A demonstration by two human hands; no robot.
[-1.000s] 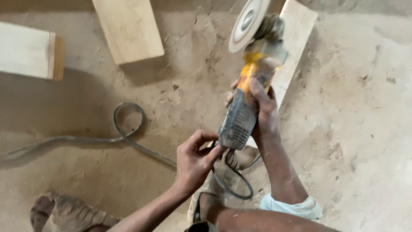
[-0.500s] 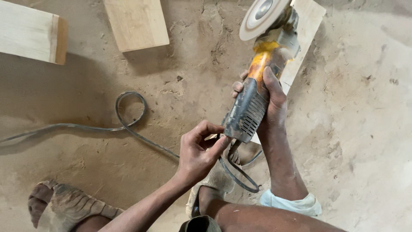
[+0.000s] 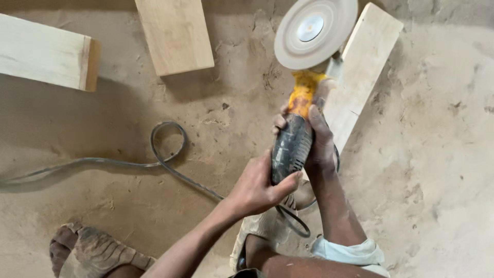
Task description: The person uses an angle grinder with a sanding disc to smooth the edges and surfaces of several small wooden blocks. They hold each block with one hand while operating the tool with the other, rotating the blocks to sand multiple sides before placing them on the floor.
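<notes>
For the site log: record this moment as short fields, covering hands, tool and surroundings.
right hand: wrapped around the angle grinder body
left hand: at the grinder's rear end, by the cord
disc: round, pale, facing the camera
cable: looped on the sandy floor
planks: one top centre, one top left, one behind the grinder

We see a grinder [image 3: 298,128] with a yellow neck and a dark grey, dust-streaked body; its disc [image 3: 315,32] is pale cream with a silvery centre. The cord [image 3: 164,154] is grey. The planks [image 3: 177,33] are light tan wood, one [image 3: 46,51] with a darker orange-brown end. The floor [image 3: 437,154] is sandy beige, mottled with dust. The sandal [image 3: 92,252] is dusty brown, and the rolled cuff [image 3: 350,252] is white.
</notes>
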